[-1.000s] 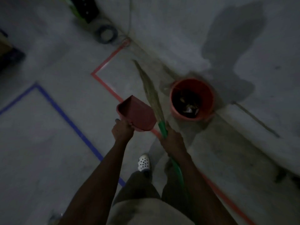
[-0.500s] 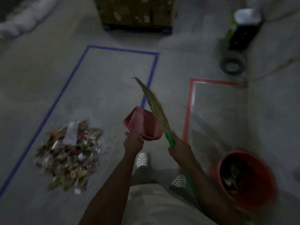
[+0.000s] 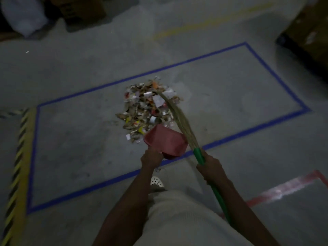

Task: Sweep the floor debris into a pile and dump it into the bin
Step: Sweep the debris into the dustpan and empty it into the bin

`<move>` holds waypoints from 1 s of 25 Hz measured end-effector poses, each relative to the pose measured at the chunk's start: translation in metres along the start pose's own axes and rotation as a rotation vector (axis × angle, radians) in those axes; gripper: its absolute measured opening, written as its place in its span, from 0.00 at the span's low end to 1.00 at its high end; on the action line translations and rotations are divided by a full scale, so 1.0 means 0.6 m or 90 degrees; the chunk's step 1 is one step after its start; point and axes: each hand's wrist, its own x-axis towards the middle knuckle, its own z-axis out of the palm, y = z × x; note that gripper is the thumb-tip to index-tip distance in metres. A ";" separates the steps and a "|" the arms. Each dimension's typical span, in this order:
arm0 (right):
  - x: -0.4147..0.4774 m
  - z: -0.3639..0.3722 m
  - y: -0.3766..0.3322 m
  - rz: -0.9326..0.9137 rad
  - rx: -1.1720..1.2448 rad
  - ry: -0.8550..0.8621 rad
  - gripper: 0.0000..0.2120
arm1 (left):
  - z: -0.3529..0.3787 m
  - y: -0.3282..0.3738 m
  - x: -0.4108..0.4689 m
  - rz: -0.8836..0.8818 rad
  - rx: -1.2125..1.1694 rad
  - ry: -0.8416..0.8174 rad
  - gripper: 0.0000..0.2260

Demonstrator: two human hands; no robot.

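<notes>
Grey concrete floor point(image 3: 71, 139): matt, mottled, slightly rough.
Blue tape outline point(image 3: 276, 76): smooth, matt.
Red tape strip point(image 3: 284, 189): scuffed, worn whitish.
Red scoop-shaped plastic dustpan point(image 3: 166, 141): smooth, with a dull sheen.
Broom point(image 3: 199, 155): smooth, plastic-looking green handle point(image 3: 219, 201); dry tan straw bristles point(image 3: 179, 118).
Debris pile point(image 3: 142, 107): paper scraps, crumpled wrappers.
White perforated plastic clog point(image 3: 156, 181).
Brown cardboard box point(image 3: 308, 27): matt.

1. The dustpan's point(image 3: 166, 142) handle is buried inside the left hand point(image 3: 150, 158), and its body covers the near edge of the debris pile point(image 3: 142, 107).
2. The pile's scraps are too small and dim to name; perhaps paper and wrappers.
3. The broom's point(image 3: 177, 119) green shaft vanishes under the right hand point(image 3: 211, 168), then behind the forearm at lower right.
4. At upper left, a white bag point(image 3: 21, 15) and cardboard boxes point(image 3: 83, 6) are cut by the top edge; another box point(image 3: 308, 27) is cut by the right edge.
5. One shoe point(image 3: 157, 181) shows only its toe.
</notes>
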 end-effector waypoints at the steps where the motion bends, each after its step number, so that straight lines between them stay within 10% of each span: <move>1: 0.025 0.007 -0.025 -0.008 -0.012 -0.015 0.37 | -0.020 -0.016 0.017 -0.021 -0.018 0.001 0.18; 13: 0.284 -0.072 -0.155 -0.139 -0.197 -0.097 0.38 | -0.054 -0.011 0.152 -0.225 -0.210 0.104 0.14; 25: 0.809 -0.010 -0.014 -0.205 -0.345 -0.081 0.36 | 0.291 -0.106 0.498 -0.312 -0.149 0.190 0.13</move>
